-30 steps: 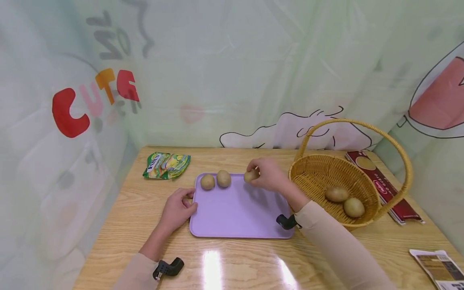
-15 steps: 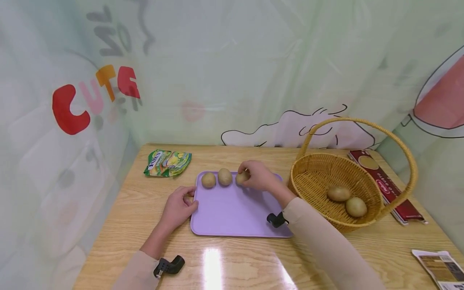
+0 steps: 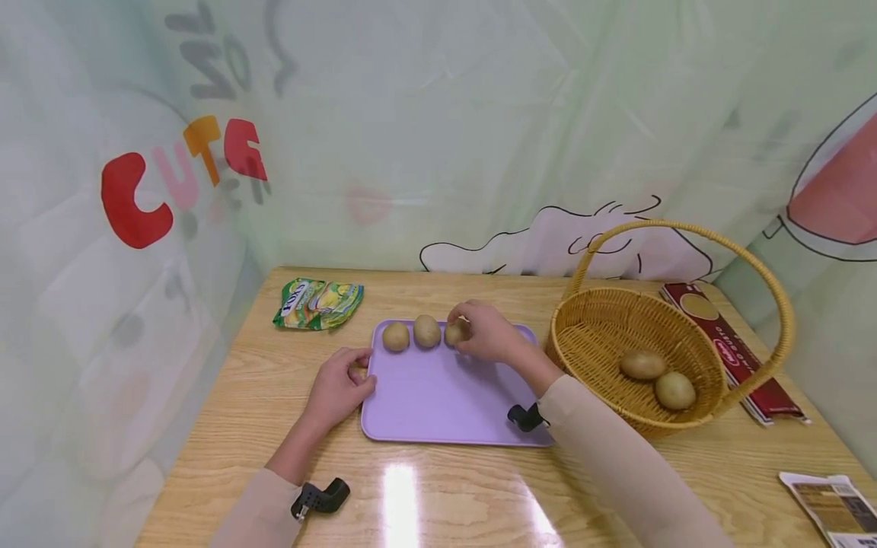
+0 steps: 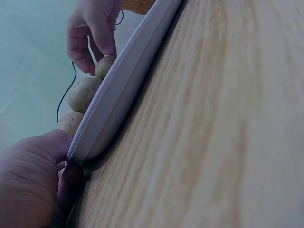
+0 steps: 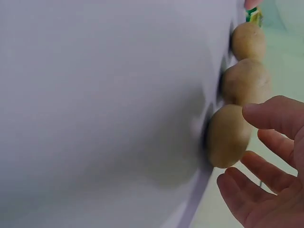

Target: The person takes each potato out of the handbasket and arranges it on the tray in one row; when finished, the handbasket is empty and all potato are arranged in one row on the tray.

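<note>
Three potatoes stand in a row along the far edge of the lilac tray: a left one, a middle one and a right one. My right hand is at the right potato. In the right wrist view its fingers are spread loosely around that potato, with the thumb close to its upper side; whether the thumb touches is hard to tell. At the tray's left edge, my left hand grips the rim, thumb on top. Its other fingers are partly hidden in the left wrist view.
To the right stands a wicker basket with a tall handle and two potatoes inside. A dark red packet lies behind it. A green candy bag lies at the back left, another packet at the front right.
My right hand has moved left with the right potato, setting it beside the middle one, and its fingers have since loosened. The left hand has stayed on the tray's edge.
</note>
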The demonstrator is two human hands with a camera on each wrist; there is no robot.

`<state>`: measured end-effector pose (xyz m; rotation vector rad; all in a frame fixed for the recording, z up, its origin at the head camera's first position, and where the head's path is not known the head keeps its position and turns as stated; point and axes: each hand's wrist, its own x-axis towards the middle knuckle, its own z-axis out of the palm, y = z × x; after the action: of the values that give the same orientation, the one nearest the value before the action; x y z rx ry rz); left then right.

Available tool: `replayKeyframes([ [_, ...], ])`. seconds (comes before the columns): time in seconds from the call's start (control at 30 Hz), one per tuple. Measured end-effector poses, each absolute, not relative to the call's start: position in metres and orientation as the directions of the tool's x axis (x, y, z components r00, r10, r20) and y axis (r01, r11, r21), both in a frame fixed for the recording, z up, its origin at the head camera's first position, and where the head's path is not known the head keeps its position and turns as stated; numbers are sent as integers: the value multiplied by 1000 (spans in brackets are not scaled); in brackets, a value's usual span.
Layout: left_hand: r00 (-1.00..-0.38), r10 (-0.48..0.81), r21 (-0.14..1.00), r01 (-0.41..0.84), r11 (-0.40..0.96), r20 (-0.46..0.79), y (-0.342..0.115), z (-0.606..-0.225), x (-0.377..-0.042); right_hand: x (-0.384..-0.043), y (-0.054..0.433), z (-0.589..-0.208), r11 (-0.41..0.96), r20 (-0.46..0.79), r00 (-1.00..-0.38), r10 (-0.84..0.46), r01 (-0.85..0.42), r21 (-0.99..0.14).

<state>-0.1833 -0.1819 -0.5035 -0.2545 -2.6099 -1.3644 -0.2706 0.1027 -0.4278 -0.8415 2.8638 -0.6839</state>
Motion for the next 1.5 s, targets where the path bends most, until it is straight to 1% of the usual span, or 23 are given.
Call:
replayKeyframes([
  [0.27, -974, 62, 811, 217, 543, 219, -180, -504, -183, -249, 114, -413, 723, 107, -833, -543, -529, -445],
  [0.47, -970, 75, 802, 234, 550, 232, -181, -504, -185, -233, 131, -392, 682, 161, -825, -541, -543, -491],
  [0.63, -972, 72, 798, 226, 558, 224, -181, -503, -186, -225, 148, -375, 691, 170, -842, -513, -522, -501],
  [0.8, -974, 65, 797, 214, 564, 215, -182, -501, -184, -223, 166, -359, 722, 183, -856, -483, -507, -470],
  [0.93, -973, 68, 795, 219, 566, 220, -183, -501, -183, -225, 185, -351, 750, 183, -878, -442, -474, -461],
  [1.17, -972, 70, 791, 223, 569, 224, -184, -501, -183, -222, 221, -338, 809, 145, -927, -347, -373, -454],
  [1.5, -971, 81, 788, 230, 570, 225, -183, -499, -181, -230, 272, -333, 862, 110, -953, -281, -301, -407],
])
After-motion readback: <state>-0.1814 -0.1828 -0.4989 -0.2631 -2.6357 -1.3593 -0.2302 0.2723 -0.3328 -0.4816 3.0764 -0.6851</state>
